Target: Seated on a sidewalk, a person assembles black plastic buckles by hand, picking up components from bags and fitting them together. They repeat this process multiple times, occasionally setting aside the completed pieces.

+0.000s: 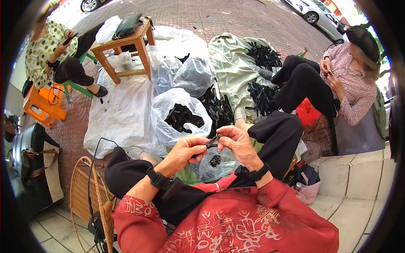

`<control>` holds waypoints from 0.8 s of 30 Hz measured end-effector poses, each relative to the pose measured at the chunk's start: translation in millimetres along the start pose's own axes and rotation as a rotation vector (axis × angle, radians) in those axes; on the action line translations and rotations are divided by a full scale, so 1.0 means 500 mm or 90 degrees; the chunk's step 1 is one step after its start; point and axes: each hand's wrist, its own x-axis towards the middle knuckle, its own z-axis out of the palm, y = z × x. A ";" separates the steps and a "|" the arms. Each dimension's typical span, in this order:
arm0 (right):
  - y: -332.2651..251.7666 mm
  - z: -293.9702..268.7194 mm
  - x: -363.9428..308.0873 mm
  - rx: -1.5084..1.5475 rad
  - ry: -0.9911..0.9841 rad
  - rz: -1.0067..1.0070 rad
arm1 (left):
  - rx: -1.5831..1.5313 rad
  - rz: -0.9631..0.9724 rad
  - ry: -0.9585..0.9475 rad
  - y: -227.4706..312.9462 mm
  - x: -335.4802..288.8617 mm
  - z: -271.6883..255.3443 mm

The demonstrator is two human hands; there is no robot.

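My left hand [189,151] and my right hand [238,144] meet above my lap. Pinched between their fingertips is a small, narrow black piece [211,142], with a brownish bit at the right hand's end. Its exact kind is too small to make out. Just beyond my hands stands an open clear plastic bag [158,120] full of black strip-like pieces [184,118]. More black strips [218,110] lie loose beside it. Below my hands, a smaller clear bag [205,170] holds a cluster of small dark parts [215,160].
A person with a phone [70,39] sits at left, beyond an orange stool [47,103]. At right another person [355,84] works with both hands. A wooden stool [136,40] stands on white sheeting [118,114]. Black strip piles [263,98] cover green cloth [230,63]. A wicker basket [86,189] is near my left.
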 end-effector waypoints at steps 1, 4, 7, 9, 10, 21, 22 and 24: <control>0.002 -0.001 0.000 0.000 0.000 -0.001 | -0.004 -0.006 0.008 0.000 -0.001 0.002; 0.005 -0.003 -0.002 0.008 -0.025 0.022 | -0.013 -0.008 0.007 0.000 -0.005 0.000; 0.001 0.000 -0.005 0.017 -0.036 0.044 | -0.019 -0.006 -0.009 -0.005 -0.007 -0.003; 0.003 -0.001 -0.006 -0.006 -0.067 0.071 | -0.020 -0.007 -0.018 -0.007 -0.006 -0.004; 0.000 0.007 -0.007 -0.037 -0.074 0.092 | -0.022 0.002 -0.031 -0.008 -0.006 -0.004; 0.011 0.020 0.003 -0.079 -0.064 0.044 | -0.036 0.084 -0.010 -0.020 0.015 0.007; 0.004 0.020 0.005 -0.082 -0.059 0.034 | 0.010 0.102 0.007 -0.023 0.019 0.004; -0.008 0.019 0.006 -0.088 -0.048 0.018 | 0.059 0.122 0.015 -0.019 0.025 0.006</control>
